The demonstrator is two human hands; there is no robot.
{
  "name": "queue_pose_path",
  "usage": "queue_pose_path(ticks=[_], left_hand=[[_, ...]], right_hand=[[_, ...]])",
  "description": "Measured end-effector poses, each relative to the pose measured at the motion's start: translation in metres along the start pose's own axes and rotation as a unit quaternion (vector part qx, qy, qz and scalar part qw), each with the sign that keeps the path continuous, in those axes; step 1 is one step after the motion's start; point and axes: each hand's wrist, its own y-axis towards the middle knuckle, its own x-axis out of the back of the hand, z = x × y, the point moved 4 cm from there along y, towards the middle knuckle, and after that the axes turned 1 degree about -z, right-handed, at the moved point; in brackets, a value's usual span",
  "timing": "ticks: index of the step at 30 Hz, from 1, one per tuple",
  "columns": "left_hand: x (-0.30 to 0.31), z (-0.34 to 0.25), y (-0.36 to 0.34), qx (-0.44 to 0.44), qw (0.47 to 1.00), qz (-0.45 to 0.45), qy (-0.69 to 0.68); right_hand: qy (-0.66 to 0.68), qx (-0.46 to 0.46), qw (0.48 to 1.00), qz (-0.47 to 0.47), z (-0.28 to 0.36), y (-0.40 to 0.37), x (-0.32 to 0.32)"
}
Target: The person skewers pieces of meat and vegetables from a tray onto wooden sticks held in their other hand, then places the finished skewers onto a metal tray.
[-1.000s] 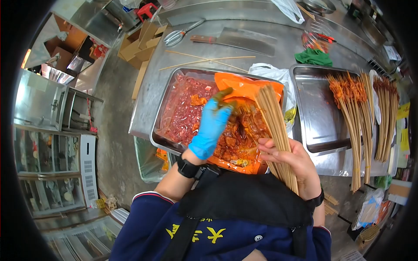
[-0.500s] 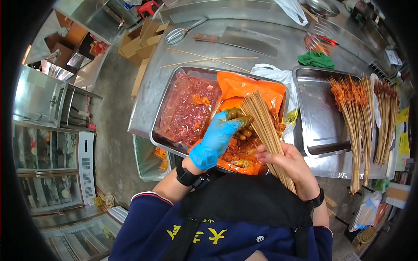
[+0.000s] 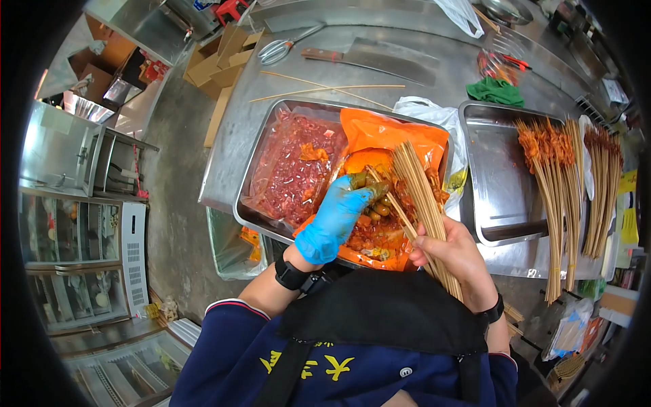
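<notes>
My left hand [image 3: 344,209], in a blue glove smeared with marinade, has its fingers curled round a couple of wooden skewers [image 3: 401,213] near their tips. These skewers slant apart from a thick bundle of bare wooden skewers [image 3: 422,193], which my ungloved right hand [image 3: 456,256] grips lower down. Beneath both hands, an opened orange bag [image 3: 393,136] holds red-sauced meat pieces [image 3: 369,237]. Beside it a clear bag of raw diced meat [image 3: 295,166] lies in the same metal tray [image 3: 242,203]. Whether meat sits between my left fingers is hidden.
A second metal tray [image 3: 498,176] stands on the right, with loaded meat skewers [image 3: 548,156] across its right side. Further back lie a cleaver [image 3: 383,61], scissors [image 3: 278,51], two crossed skewers [image 3: 325,89] and a green cloth [image 3: 495,92]. A lined bin [image 3: 230,247] is below left.
A couple of skewers now stand apart from the bundle, running to my left fingers. The bundle has swung slightly right, and my right fingers have closed further round it.
</notes>
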Motion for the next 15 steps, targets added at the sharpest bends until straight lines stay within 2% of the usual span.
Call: queue_pose_path(ticks=[1,5,6,7,9,10,11,13,14,15], left_hand=[[0.004,-0.002,0.0,0.0,1.0,0.0,0.0],[0.048,-0.021,0.001,-0.197,0.967,-0.124,0.106],[0.059,-0.02,0.001,-0.172,0.96,-0.146,0.165],[0.063,-0.017,0.0,-0.171,0.96,-0.148,0.167],[0.064,-0.004,-0.004,-0.098,0.948,-0.116,0.278],[0.059,0.002,-0.004,-0.105,0.932,-0.113,0.327],[0.052,0.006,-0.002,-0.145,0.879,-0.097,0.444],[0.03,0.007,-0.001,-0.148,0.817,-0.12,0.545],[0.024,0.005,0.001,-0.193,0.764,-0.133,0.601],[0.02,0.006,0.007,-0.194,0.765,-0.131,0.6]], right_hand=[[-0.006,0.005,1.0,-0.003,-0.001,0.001,0.002],[0.034,0.019,0.999,-0.009,-0.004,0.005,0.014],[0.047,0.018,0.999,-0.013,-0.004,0.005,0.015],[0.048,0.016,0.999,-0.01,-0.004,0.005,0.015],[0.052,0.019,0.998,-0.013,-0.004,0.005,0.016],[0.051,0.017,0.998,-0.014,-0.004,0.005,0.016],[0.051,0.017,0.998,-0.014,-0.004,0.005,0.016],[0.064,0.021,0.998,-0.008,-0.005,0.005,0.017],[0.063,0.021,0.998,-0.009,-0.005,0.005,0.017],[0.059,0.024,0.998,-0.007,-0.004,0.005,0.016]])
